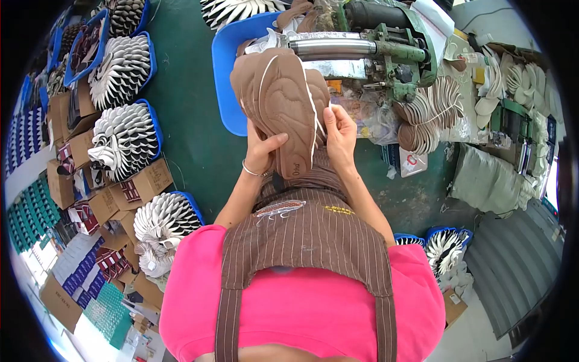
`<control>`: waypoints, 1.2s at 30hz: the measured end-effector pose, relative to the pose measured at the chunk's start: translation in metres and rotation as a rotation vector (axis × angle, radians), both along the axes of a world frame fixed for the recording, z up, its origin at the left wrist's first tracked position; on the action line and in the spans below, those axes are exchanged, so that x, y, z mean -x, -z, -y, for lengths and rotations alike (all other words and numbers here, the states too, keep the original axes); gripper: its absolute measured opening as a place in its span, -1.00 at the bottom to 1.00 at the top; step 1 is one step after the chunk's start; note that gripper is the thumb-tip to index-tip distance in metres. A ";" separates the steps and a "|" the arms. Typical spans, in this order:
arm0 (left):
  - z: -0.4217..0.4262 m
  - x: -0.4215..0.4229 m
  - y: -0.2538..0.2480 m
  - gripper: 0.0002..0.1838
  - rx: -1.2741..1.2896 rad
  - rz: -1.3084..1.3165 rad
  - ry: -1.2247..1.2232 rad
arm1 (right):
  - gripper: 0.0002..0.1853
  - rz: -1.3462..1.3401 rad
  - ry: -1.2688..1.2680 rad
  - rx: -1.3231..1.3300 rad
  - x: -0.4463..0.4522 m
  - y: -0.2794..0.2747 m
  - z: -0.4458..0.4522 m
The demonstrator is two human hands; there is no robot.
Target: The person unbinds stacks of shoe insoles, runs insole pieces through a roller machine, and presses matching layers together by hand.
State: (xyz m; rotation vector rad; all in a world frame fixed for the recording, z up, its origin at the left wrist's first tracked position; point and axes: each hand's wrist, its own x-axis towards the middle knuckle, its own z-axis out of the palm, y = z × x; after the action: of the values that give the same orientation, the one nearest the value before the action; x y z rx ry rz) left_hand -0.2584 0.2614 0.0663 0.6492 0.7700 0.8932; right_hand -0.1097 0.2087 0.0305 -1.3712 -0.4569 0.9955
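Our left hand (262, 151) grips one brown insole stack (284, 111) before our apron (307, 235), right hand (341, 134) pinching its edge. One blue bin (226, 96) beyond; green floor (184, 84) running left. Layer count hidden.

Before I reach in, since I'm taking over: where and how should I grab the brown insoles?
Probably the broad toe end of the brown insoles, from the far side, closing over all their fanned layers. It points forward and looks free, while the left grip and right grip hold nearer the heel.
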 end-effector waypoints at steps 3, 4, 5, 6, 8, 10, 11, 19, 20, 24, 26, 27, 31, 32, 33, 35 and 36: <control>0.002 0.003 0.007 -0.14 0.017 0.020 -0.033 | -0.75 0.094 0.090 0.058 -0.019 0.030 -0.003; 0.000 0.008 0.007 -0.14 0.020 0.005 -0.038 | -0.74 0.165 0.131 0.097 -0.027 0.044 -0.010; -0.001 0.011 0.008 -0.15 0.026 -0.010 -0.042 | -0.73 0.236 0.171 0.139 -0.037 0.055 -0.017; -0.002 0.013 0.010 -0.14 -0.022 -0.070 -0.057 | -0.72 0.302 0.113 0.198 -0.053 0.055 -0.030; -0.001 0.018 0.015 -0.12 -0.114 -0.196 -0.098 | -0.69 0.262 0.063 0.207 -0.063 0.050 -0.053; 0.000 0.016 0.015 -0.05 -0.213 -0.294 -0.140 | -0.68 0.041 -0.073 0.197 -0.052 0.021 -0.053; 0.000 0.014 0.016 -0.02 -0.262 -0.341 -0.161 | -0.68 -0.067 -0.141 0.192 -0.043 0.001 -0.049; 0.006 0.005 0.024 0.16 -0.301 -0.442 -0.280 | -0.45 0.021 -0.343 -0.083 0.009 -0.055 -0.015; 0.005 0.005 0.023 0.16 -0.310 -0.440 -0.279 | -0.43 0.009 -0.341 -0.114 0.011 -0.053 -0.014; 0.006 0.001 0.025 0.15 -0.333 -0.374 -0.251 | -0.57 0.015 -0.214 -0.069 0.011 -0.042 -0.013; 0.007 0.001 0.025 0.08 -0.285 -0.297 -0.252 | -0.74 0.000 -0.131 -0.114 0.011 -0.035 -0.014; 0.005 0.000 0.023 0.02 -0.235 -0.246 -0.262 | -0.76 -0.048 -0.094 -0.139 0.012 -0.036 -0.014; -0.003 0.003 0.022 -0.29 -0.067 -0.118 -0.287 | -0.74 -0.007 0.078 -0.190 0.008 -0.035 -0.012; -0.004 0.008 0.026 -0.33 -0.052 -0.132 -0.285 | -0.72 0.099 0.110 -0.174 0.003 -0.024 -0.004; -0.006 0.013 0.029 -0.37 -0.037 -0.146 -0.283 | -0.70 0.205 0.143 -0.157 -0.002 -0.011 0.005; -0.011 0.023 0.035 -0.42 -0.039 -0.170 -0.288 | -0.78 0.187 0.168 -0.100 -0.016 0.023 0.023; -0.013 0.030 0.038 -0.43 -0.032 -0.162 -0.276 | -0.80 0.218 0.185 -0.059 -0.025 0.043 0.026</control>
State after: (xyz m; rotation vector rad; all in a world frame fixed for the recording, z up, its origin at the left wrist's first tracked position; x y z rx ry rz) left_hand -0.2880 0.2745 0.0279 0.6585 1.0088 1.1155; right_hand -0.0848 0.1826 -0.0126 -1.4467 -0.5069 0.6798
